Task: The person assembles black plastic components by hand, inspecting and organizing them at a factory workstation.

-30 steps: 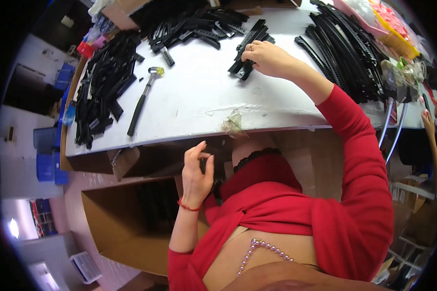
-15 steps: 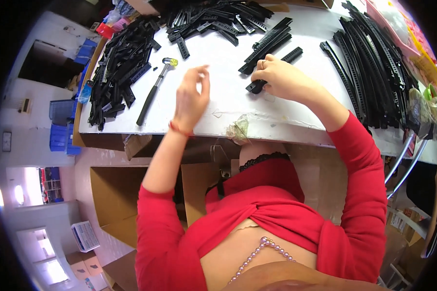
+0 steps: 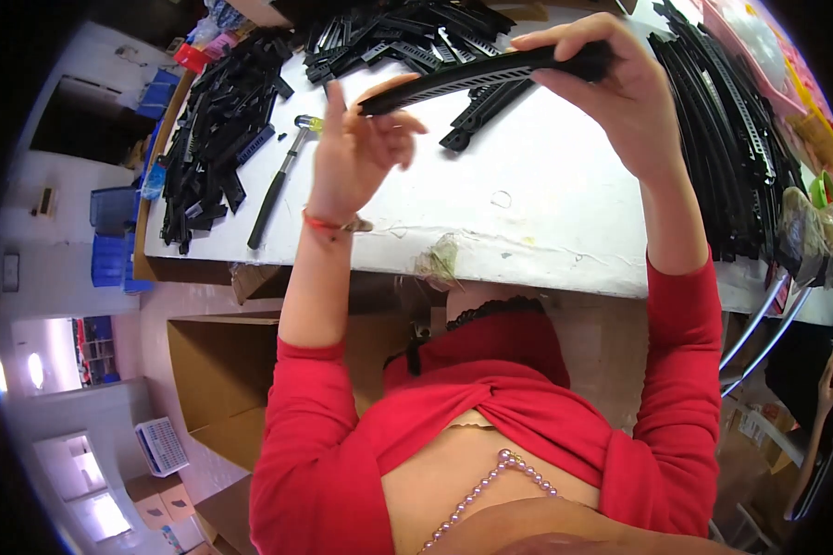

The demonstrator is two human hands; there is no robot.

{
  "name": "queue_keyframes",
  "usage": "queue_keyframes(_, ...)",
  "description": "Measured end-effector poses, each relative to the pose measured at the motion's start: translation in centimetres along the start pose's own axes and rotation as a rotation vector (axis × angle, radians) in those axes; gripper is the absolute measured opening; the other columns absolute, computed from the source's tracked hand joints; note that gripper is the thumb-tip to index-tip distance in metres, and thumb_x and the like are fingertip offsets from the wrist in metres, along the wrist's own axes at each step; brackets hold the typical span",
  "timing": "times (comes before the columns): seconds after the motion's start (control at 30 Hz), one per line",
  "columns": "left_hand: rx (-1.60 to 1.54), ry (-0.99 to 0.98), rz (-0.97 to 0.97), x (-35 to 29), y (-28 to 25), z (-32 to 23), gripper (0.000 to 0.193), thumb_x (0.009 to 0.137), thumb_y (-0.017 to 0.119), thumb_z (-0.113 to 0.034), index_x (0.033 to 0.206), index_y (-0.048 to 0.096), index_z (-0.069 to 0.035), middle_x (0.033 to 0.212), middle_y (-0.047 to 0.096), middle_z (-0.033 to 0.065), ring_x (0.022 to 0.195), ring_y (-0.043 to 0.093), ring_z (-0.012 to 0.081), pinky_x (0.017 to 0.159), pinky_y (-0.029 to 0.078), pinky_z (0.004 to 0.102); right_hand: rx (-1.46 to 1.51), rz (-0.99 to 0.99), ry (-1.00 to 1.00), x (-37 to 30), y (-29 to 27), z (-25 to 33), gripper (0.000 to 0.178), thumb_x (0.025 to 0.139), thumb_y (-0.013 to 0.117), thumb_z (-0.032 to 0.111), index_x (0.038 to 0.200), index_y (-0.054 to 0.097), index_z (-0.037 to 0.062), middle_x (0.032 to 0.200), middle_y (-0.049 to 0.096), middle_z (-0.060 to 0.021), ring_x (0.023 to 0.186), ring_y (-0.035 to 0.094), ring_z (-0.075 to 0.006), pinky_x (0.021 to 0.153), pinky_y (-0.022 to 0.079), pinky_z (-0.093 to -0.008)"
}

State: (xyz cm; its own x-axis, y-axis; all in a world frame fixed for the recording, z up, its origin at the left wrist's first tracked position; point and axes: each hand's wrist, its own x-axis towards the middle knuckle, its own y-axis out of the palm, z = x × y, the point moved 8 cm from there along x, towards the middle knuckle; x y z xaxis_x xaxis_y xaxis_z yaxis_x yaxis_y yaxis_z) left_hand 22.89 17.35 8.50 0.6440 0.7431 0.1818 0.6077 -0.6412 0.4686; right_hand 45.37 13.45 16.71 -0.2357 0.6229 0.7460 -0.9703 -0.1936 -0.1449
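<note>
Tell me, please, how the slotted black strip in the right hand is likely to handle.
The strip is probably stiff, showing little sag where it extends from the right hand. It may be light, being slender and slotted.

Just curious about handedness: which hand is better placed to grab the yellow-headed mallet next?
Probably the left hand: it's nearer the mallet, while the right hand grips the slotted black strip farther away.

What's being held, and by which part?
A long black slotted strip: the right hand grips its right end; the left hand is at its left end, grip unclear.
</note>
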Motion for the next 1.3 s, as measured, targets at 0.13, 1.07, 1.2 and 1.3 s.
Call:
queue_keyframes(0.13,0.436,0.132,-0.334,-3.4,-2.3,-1.7,0.035,0.101,0.054,-0.025,0.12,0.058,0.005,0.092,0.07,0.0161,0.072,0.066,0.0155,0.069,0.055,0.0281,-0.103,0.149,0.162,-0.6,1.5,-2.8,0.024,0.085,0.07,0.001,0.108,0.062,0.0048,0.104,0.07,-0.0081,0.101,0.064,-0.0175,0.089,0.051,-0.0271)
queue_keyframes(1.07,2.217,0.595,0.085,-0.8,-5.9,-5.7,0.029,0.071,0.077,-0.003,0.096,0.064,-0.006,0.103,0.068,0.0087,0.106,0.062,0.028,0.095,0.047,0.0407,-0.754,0.66,-0.005,-9.1,15.3,-6.0,0.039,0.084,0.058,0.009,0.122,0.061,0.0156,0.103,0.063,-0.0087,0.097,0.061,-0.0245,0.08,0.053,-0.0347)
queue_keyframes(1.2,1.862,0.364,-0.154,-5.8,-2.7,-4.0,0.018,0.082,0.075,-0.008,0.095,0.065,-0.002,0.081,0.068,0.0066,0.073,0.066,0.0212,0.068,0.051,0.0298,-0.591,0.534,0.07,-8.3,14.7,-5.8,0.031,0.088,0.061,0.014,0.118,0.059,0.0084,0.093,0.066,-0.0107,0.091,0.063,-0.0295,0.08,0.051,-0.0397)
queue_keyframes(1.3,1.093,0.041,-0.429,-9.9,-3.2,-2.6,0.027,0.097,0.062,-0.021,0.113,0.065,0.0,0.07,0.058,-0.0001,0.068,0.054,0.0069,0.065,0.045,0.0232,-0.5,0.483,0.117,-8.1,14.6,-5.3,0.023,0.088,0.063,0.016,0.11,0.065,0.0109,0.093,0.065,-0.0106,0.09,0.062,-0.032,0.079,0.05,-0.0416)
